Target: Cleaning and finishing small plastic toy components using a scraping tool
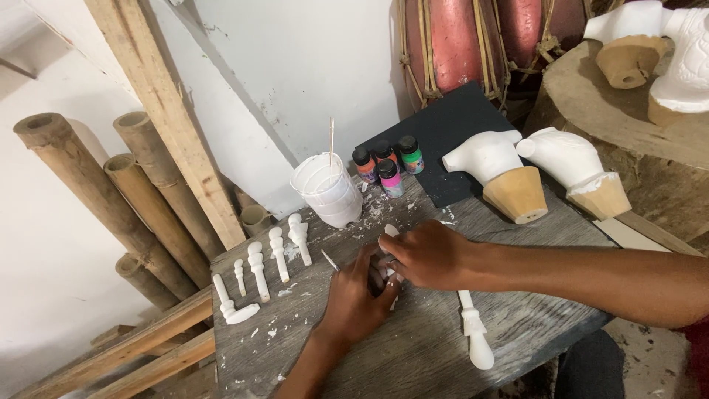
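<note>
Surface: grey wooden table point(443, 347).
Hands: my left hand point(358, 295) and right hand point(428, 255) both closed on a small white piece point(390, 231), near the white cup point(329, 188).
Handling: light, brittle I judge; grip its thicker body.

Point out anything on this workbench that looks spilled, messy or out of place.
White flakes and crumbs are scattered over the grey wooden table, thickest beside the white plastic cup and around the row of small white spindles. Both hands, left hand and right hand, work over the litter.

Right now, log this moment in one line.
left hand: on white piece | right hand: gripping same piece | white spindle: on table
</note>
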